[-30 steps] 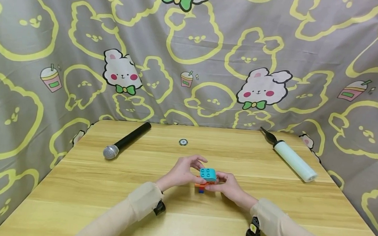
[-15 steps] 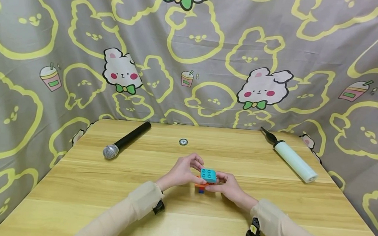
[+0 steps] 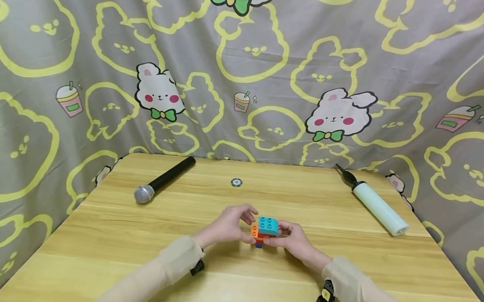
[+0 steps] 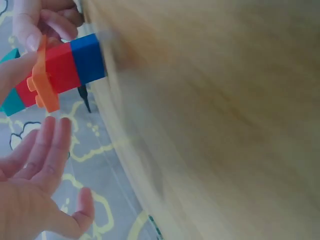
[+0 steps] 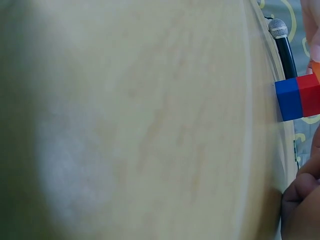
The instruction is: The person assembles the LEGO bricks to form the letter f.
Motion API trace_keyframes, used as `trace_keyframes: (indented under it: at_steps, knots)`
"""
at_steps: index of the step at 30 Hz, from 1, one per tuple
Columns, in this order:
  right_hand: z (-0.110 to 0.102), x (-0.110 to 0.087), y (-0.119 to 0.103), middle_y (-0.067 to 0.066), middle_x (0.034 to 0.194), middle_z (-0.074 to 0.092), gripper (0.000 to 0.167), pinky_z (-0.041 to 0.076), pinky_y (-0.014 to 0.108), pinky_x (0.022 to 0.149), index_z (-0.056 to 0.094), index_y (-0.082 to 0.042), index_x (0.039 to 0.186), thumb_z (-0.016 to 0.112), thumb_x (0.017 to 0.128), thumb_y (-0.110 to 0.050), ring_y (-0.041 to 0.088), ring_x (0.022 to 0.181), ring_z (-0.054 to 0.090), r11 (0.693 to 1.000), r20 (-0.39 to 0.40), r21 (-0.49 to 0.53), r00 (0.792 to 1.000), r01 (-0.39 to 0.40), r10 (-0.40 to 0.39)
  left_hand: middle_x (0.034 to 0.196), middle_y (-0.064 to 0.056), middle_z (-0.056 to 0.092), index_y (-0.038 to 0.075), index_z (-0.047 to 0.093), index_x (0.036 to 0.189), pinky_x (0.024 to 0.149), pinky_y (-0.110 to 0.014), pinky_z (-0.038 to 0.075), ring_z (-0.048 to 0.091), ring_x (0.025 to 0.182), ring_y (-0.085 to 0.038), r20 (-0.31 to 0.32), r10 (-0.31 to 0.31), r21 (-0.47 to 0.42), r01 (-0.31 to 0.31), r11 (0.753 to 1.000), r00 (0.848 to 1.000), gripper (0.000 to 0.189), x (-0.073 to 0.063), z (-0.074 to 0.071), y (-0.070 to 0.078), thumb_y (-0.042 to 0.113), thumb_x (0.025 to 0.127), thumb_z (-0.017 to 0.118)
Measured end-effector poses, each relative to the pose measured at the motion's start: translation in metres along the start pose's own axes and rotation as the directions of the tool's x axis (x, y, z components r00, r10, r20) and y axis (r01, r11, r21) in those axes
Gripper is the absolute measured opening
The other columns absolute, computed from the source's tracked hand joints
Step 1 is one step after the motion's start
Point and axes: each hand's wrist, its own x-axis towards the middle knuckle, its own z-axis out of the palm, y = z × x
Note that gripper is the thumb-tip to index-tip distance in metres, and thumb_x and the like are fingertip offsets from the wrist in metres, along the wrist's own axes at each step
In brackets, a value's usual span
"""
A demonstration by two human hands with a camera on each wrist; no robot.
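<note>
A small stack of toy building blocks stands between my hands, near the middle of the table. From the top it has a rounded teal block [image 3: 268, 226], red pieces, a studded orange plate [image 4: 46, 84], a red block [image 4: 62, 69] and a blue block [image 4: 89, 59] right at the tabletop. My right hand [image 3: 299, 243] holds the stack from the right, thumb in front and fingers behind. On the other side is my left hand [image 3: 230, 225], its thumb tip at the orange plate. In the left wrist view its fingers [image 4: 42, 157] are extended and apart from the blocks.
On the wooden table [image 3: 145, 237] a black microphone [image 3: 165, 180] lies at the back left. A round chip [image 3: 236, 182] lies behind my hands, and a pale hand pump [image 3: 377, 206] at the back right. A patterned curtain [image 3: 214, 52] hangs behind the table.
My left hand has loosened and drawn slightly left from the stack, uncovering the orange plate's studs. My right hand keeps its hold.
</note>
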Motion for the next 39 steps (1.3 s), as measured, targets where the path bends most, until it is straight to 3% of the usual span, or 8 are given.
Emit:
trace_keyframes:
  at_steps: [6,14,23,30,34,37,38,39]
  knots:
    - [-0.001,-0.001,-0.001,0.002,0.091,0.069,0.042,0.039,0.032,0.088,0.067,0.001,0.111,0.081,0.076,-0.018,0.016,0.090,0.058,1.000,0.003,0.003,1.000,0.005,-0.005,0.095,-0.003,0.069,0.005,0.066,0.104,0.080,-0.027,0.052,0.067,0.087,-0.019,0.028,-0.004,0.030,0.003,1.000,1.000,0.044,0.000,0.002,-0.004,0.018,0.067,0.087]
    - [-0.001,-0.001,-0.001,0.000,0.089,0.068,0.039,0.037,0.033,0.088,0.068,-0.001,0.107,0.081,0.076,-0.019,0.015,0.090,0.056,1.000,-0.001,-0.018,1.000,0.009,-0.009,0.088,0.000,0.070,0.009,0.068,0.092,0.079,-0.028,0.053,0.067,0.084,-0.019,0.013,-0.010,0.022,0.010,1.000,1.000,0.031,0.000,0.003,-0.005,0.018,0.069,0.086]
    - [-0.013,-0.002,-0.001,0.004,0.090,0.068,0.041,0.041,0.030,0.083,0.065,0.001,0.108,0.081,0.076,-0.020,0.016,0.092,0.059,0.999,-0.008,-0.050,1.000,0.015,-0.015,0.086,-0.003,0.070,0.005,0.069,0.094,0.074,-0.025,0.054,0.067,0.079,-0.016,-0.003,-0.004,0.016,0.004,1.000,1.000,0.030,0.002,0.000,-0.007,0.014,0.070,0.085]
    - [-0.019,0.008,-0.018,0.008,0.092,0.070,0.039,0.049,0.022,0.071,0.066,0.004,0.107,0.079,0.078,-0.018,0.012,0.086,0.062,0.996,-0.091,-0.082,0.995,0.026,-0.033,0.094,-0.007,0.072,0.002,0.070,0.100,0.072,-0.024,0.052,0.066,0.075,-0.010,-0.057,-0.047,-0.031,0.045,0.999,0.997,0.030,0.011,-0.012,-0.005,0.015,0.075,0.082]
    - [-0.023,0.018,-0.032,0.014,0.102,0.072,0.039,0.054,0.033,0.081,0.068,0.003,0.110,0.075,0.083,-0.025,0.019,0.093,0.066,0.993,-0.142,-0.118,0.990,0.001,-0.018,0.105,-0.012,0.072,0.001,0.070,0.108,0.069,-0.024,0.054,0.068,0.081,-0.014,-0.096,-0.073,-0.039,0.069,0.997,0.993,0.031,0.020,-0.019,-0.005,0.019,0.083,0.075]
    - [-0.025,0.025,-0.040,0.014,0.108,0.071,0.039,0.051,0.044,0.089,0.070,-0.001,0.111,0.070,0.087,-0.031,0.027,0.106,0.064,0.983,-0.153,-0.184,0.988,-0.006,-0.023,0.108,-0.015,0.071,-0.001,0.069,0.112,0.069,-0.025,0.054,0.069,0.085,-0.019,-0.113,-0.094,-0.041,0.090,0.995,0.989,0.033,0.028,-0.023,-0.005,0.021,0.087,0.070]
    - [-0.025,0.027,-0.042,0.013,0.108,0.071,0.038,0.051,0.044,0.089,0.070,-0.002,0.111,0.068,0.089,-0.033,0.027,0.108,0.063,0.974,-0.156,-0.227,0.987,0.003,-0.040,0.108,-0.015,0.071,-0.001,0.069,0.113,0.068,-0.024,0.054,0.070,0.086,-0.021,-0.119,-0.098,-0.041,0.094,0.995,0.988,0.033,0.031,-0.023,-0.005,0.021,0.088,0.069]
    - [-0.025,0.030,-0.044,0.013,0.103,0.072,0.038,0.054,0.041,0.081,0.071,-0.003,0.109,0.066,0.090,-0.035,0.025,0.096,0.066,0.967,-0.161,-0.255,0.986,0.003,-0.046,0.107,-0.015,0.071,-0.001,0.068,0.113,0.068,-0.024,0.054,0.070,0.087,-0.022,-0.124,-0.107,-0.040,0.103,0.994,0.986,0.033,0.034,-0.024,-0.006,0.021,0.089,0.067]
